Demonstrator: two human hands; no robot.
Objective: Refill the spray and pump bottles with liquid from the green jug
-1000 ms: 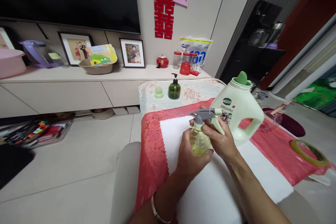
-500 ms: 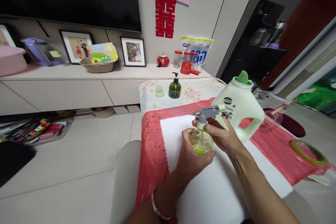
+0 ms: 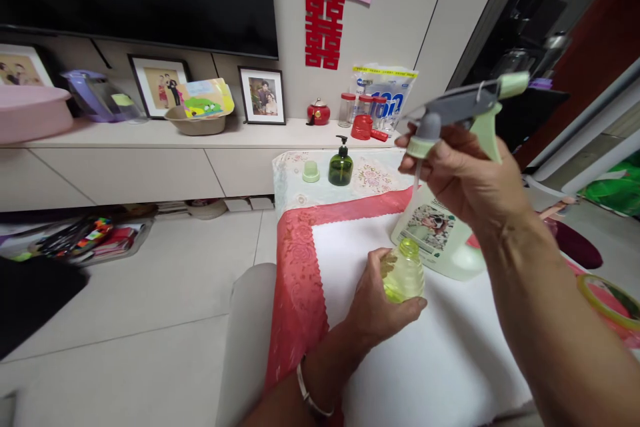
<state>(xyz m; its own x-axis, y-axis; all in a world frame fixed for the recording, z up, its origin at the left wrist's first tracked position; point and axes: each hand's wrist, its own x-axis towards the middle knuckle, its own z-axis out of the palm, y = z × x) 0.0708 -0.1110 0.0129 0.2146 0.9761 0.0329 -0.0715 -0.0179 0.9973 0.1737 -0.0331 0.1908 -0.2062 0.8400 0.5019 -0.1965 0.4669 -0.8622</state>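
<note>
My left hand [image 3: 375, 303] is wrapped round a yellow-green see-through spray bottle [image 3: 406, 277], whose neck is open at the top. Above and to the right, my right hand [image 3: 465, 173] grips the grey and pale green trigger sprayer head [image 3: 450, 107] by its collar. A thin dip tube hangs down from the head toward the bottle's neck, apart from it. Behind the bottle stands a large pale green detergent jug [image 3: 430, 227], partly hidden by my right hand and arm.
At the table's far side are a dark green pump bottle [image 3: 341, 165] and a pale green cap [image 3: 311, 172]. A roll of tape [image 3: 607, 300] lies at the right. On the cabinet behind are jars, a red pot [image 3: 319, 112] and a white bag [image 3: 400, 87].
The sprayer head has come off the bottle and risen up and right in my right hand. My left hand still holds the bottle, now a little to the right in view.
</note>
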